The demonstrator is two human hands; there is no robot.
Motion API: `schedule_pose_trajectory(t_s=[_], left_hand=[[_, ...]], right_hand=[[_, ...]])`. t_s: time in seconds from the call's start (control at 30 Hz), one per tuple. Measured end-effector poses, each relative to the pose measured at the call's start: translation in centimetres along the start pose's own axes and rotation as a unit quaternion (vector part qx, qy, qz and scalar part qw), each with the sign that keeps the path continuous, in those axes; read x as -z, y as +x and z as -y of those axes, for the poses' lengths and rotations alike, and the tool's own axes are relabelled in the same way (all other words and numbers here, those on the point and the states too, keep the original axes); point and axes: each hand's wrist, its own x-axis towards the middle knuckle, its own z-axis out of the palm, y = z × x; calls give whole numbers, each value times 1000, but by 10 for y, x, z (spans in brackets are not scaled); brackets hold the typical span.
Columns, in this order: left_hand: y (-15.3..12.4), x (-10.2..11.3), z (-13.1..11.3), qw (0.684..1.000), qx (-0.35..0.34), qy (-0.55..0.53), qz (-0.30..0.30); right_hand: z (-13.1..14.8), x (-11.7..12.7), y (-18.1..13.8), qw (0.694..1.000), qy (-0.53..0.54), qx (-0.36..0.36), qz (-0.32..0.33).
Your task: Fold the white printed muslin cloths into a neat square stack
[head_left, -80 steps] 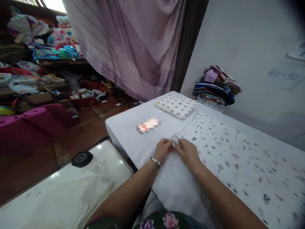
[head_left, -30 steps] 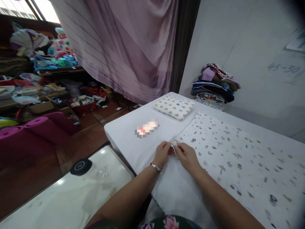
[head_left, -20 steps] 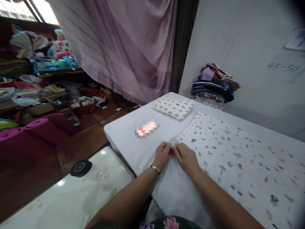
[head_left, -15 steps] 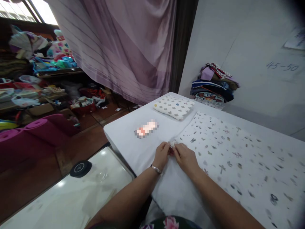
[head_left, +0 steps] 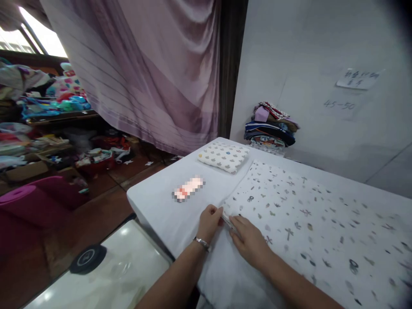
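Observation:
A white cloth (head_left: pixel 299 210) with small printed figures lies spread over the right part of the white-covered table (head_left: pixel 161 189). At its near left corner, my left hand (head_left: pixel 210 221) is closed in a pinch on the edge; a bracelet circles that wrist. Just to the right, my right hand (head_left: pixel 249 240) grips the same edge, fingers bent over it and thumb beneath. A short strip of folded edge shows between the two hands. The fingertips of the left hand are partly hidden.
A folded cloth (head_left: pixel 225 156) with grey prints lies at the table's far end, near a pixelated object (head_left: pixel 189 189). Left of the table stands a glossy white surface with a round black object (head_left: pixel 88 258). Stacked fabrics (head_left: pixel 270 124) rest by the wall; a curtain (head_left: pixel 154 73) hangs behind.
My right hand has slid apart from my left along the cloth's edge, toward me, baring a strip of edge between them. The view has turned somewhat to the right.

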Motion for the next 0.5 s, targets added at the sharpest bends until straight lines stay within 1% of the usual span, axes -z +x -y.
schedule_pose_trajectory(t_s=[0.07,0.17,0.3,0.37,0.43,0.5], left_hand=[[1,0,0,1000,8,10,-10],[2,-1,-2,1000,22,-4,-20],[2,-4,-4,998,41,-34,-28],[1,-4,-6,998,49,-37,-31],[0,-4,-7,997,53,-39,-31],[0,-4,-8,997,56,-39,-32]], right_hand=[[-9,4,-26,999,-43,11,0],[-29,11,-78,995,-98,21,-5],[-54,28,-154,984,-165,45,-53],[-62,41,-186,977,-198,56,-63],[-67,53,-208,971,-221,53,-68],[-69,63,-221,967,-237,46,-83]])
